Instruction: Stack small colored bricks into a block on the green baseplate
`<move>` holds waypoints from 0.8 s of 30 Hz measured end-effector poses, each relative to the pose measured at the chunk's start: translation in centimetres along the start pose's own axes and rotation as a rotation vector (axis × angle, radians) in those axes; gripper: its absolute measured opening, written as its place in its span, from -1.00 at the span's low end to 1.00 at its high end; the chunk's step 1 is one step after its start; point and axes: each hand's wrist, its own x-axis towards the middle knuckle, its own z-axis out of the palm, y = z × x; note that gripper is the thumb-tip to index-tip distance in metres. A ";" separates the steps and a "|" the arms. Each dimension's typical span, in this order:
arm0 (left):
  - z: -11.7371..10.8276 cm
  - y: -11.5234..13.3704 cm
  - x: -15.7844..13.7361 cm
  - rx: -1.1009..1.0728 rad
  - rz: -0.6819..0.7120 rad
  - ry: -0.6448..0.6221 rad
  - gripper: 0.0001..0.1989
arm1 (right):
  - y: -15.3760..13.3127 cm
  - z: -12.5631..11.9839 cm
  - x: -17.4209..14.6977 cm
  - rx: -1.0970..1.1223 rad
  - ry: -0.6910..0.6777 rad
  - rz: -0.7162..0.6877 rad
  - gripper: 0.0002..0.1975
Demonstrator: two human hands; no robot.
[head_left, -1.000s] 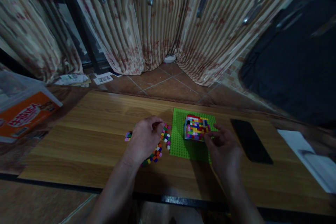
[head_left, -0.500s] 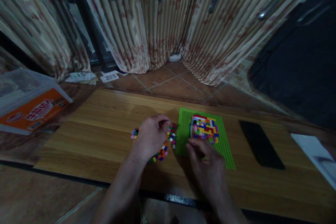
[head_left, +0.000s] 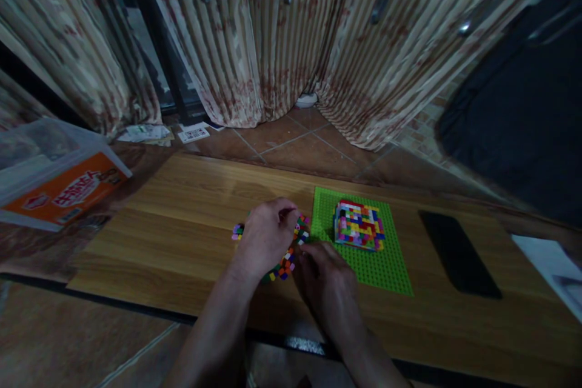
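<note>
A pile of small colourful toy bricks (head_left: 285,264) lies on the wooden table, partly covered by my hands. Over its left part is my left hand (head_left: 268,233), thumb and fingers closed in a pinch; whatever is between them is too small to make out. My right hand (head_left: 325,273) is at the pile's right edge, its fingers curled together, their tips near the loose bricks. To the right, a multicoloured block of stacked bricks (head_left: 359,225) stands on a green studded baseplate (head_left: 391,276), with neither hand touching it.
A black flat slab (head_left: 459,253) lies on the wooden table (head_left: 159,224) right of the baseplate, with white paper (head_left: 550,273) beyond it. On the left stands a clear plastic box with an orange label (head_left: 68,191). Striped curtains (head_left: 291,42) hang behind the table.
My right hand has moved left, from beside the brick block on the baseplate to the loose pile. My left hand stays over the pile. The view has shifted slightly.
</note>
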 end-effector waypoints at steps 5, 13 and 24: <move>0.0 0.0 0.0 0.011 0.008 -0.011 -0.79 | 0.1 0.1 -0.1 -0.040 0.013 -0.032 -0.79; -0.1 -0.2 -0.2 -0.001 0.011 -0.028 -0.79 | 0.0 0.3 -0.2 -0.090 -0.045 -0.030 -0.84; 0.0 0.0 -0.2 -0.025 0.017 -0.036 -0.76 | 1.3 -4.3 0.5 0.002 0.155 0.042 -0.79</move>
